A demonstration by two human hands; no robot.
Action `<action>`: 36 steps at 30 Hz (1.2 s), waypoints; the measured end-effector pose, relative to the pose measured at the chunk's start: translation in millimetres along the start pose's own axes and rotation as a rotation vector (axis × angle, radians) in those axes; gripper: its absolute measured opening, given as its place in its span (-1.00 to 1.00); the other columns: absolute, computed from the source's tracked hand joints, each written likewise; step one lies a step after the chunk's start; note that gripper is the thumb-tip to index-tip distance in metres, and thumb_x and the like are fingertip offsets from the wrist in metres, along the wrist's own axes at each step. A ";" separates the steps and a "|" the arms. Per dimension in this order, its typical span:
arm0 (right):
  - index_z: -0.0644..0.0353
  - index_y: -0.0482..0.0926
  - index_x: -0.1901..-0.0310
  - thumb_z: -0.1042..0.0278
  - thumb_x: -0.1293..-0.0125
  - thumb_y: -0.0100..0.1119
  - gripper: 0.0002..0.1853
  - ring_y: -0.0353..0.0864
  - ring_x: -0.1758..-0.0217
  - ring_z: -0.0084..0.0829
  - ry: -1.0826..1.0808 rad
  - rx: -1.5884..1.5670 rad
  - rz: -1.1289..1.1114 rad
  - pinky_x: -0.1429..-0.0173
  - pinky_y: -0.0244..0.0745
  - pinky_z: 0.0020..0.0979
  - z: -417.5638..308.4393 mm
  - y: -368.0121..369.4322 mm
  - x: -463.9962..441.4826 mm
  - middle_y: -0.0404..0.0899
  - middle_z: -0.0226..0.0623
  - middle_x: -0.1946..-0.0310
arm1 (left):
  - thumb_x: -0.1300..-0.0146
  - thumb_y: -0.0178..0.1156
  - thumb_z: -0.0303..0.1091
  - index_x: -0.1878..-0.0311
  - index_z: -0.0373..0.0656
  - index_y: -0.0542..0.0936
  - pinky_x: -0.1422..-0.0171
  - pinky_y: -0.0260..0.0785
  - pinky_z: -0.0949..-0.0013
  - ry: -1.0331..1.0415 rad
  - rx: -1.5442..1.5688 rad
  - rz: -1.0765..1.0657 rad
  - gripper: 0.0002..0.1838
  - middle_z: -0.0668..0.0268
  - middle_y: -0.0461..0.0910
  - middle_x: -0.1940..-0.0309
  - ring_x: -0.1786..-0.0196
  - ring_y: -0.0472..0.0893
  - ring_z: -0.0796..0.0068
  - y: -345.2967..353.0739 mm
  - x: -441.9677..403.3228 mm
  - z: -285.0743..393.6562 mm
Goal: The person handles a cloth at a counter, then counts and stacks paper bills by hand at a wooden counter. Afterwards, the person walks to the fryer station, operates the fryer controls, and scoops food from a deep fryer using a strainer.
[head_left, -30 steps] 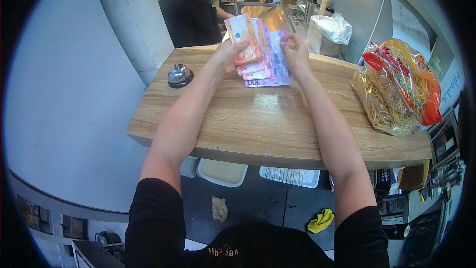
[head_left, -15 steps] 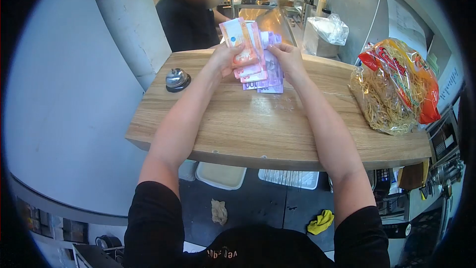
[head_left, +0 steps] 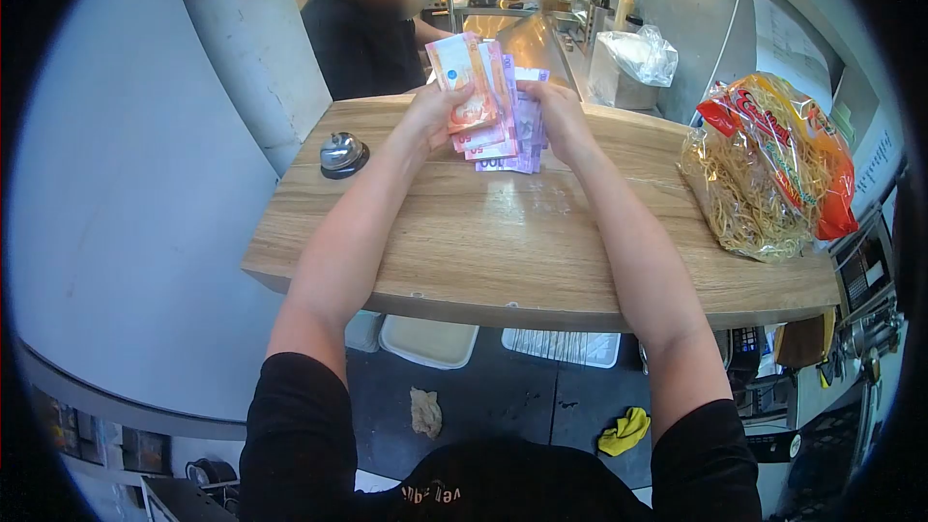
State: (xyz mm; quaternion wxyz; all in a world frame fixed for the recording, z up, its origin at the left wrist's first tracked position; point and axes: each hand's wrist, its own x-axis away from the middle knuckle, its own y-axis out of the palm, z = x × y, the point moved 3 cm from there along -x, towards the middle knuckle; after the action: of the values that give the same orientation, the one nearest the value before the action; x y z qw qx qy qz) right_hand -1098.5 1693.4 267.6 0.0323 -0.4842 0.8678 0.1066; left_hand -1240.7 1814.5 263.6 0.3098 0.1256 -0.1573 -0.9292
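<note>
My left hand [head_left: 437, 114] grips a fanned bundle of banknotes, its thumb lying across an orange banknote [head_left: 472, 87] on top. Pinkish-red banknotes [head_left: 495, 148] show beneath that one. On the right of the fan are purple banknotes [head_left: 526, 126], pinched at their upper right by my right hand [head_left: 559, 116]. Both hands are closed and hold the money over the far part of the wooden counter [head_left: 483, 251]. How many notes there are I cannot tell, since they overlap.
A silver call bell [head_left: 342, 153] stands at the counter's left. Bagged dried noodles [head_left: 764, 174] lie at the right. Beyond the counter, a person in a black shirt [head_left: 362, 39] stands near a steel worktop. Below are trays [head_left: 428, 341], a crumpled cloth [head_left: 425, 412] and a yellow cloth [head_left: 623, 432].
My right hand has shifted slightly along the purple notes, which now sit closer together with their lower ends less spread. My left hand stays almost in place.
</note>
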 end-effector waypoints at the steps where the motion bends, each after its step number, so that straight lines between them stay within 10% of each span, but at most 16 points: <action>1: 0.37 0.61 0.07 0.39 -0.32 0.17 -0.76 0.62 0.27 -0.55 0.107 -0.078 -0.007 0.20 0.53 -0.50 1.0 1.3 0.4 0.66 -0.27 0.26 | -0.40 0.03 -0.41 -0.16 -0.31 0.38 -0.10 0.58 0.17 0.000 0.001 0.000 -0.68 0.11 0.56 -0.02 0.00 0.64 0.26 -0.1 -0.1 -0.2; 13: 0.27 0.61 0.10 0.50 -0.18 0.27 -0.76 0.56 0.36 -0.57 -0.425 0.235 0.285 0.22 0.48 -0.47 8.9 -8.3 -3.3 0.65 -0.30 0.36 | -0.40 0.04 -0.41 -0.16 -0.30 0.38 -0.13 0.56 0.17 -0.050 -0.022 0.049 -0.68 0.12 0.55 -0.02 -0.03 0.63 0.26 -0.5 2.1 2.0; 36: 0.35 0.60 0.05 0.40 -0.23 0.29 -0.71 0.58 0.28 -0.53 -0.180 0.148 0.074 0.18 0.47 -0.50 9.6 -5.7 -3.9 0.65 -0.30 0.31 | -0.41 0.04 -0.38 -0.13 -0.29 0.41 -0.11 0.58 0.17 -0.044 0.002 0.018 -0.71 0.15 0.57 0.00 -0.01 0.64 0.29 -1.6 -0.3 -1.4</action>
State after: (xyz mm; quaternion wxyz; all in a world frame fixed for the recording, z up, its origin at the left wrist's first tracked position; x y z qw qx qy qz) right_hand -1092.1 1695.8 258.0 0.1420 -0.4366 0.8841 0.0864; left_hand -1241.0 1815.6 261.7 0.3148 0.1041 -0.1659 -0.9287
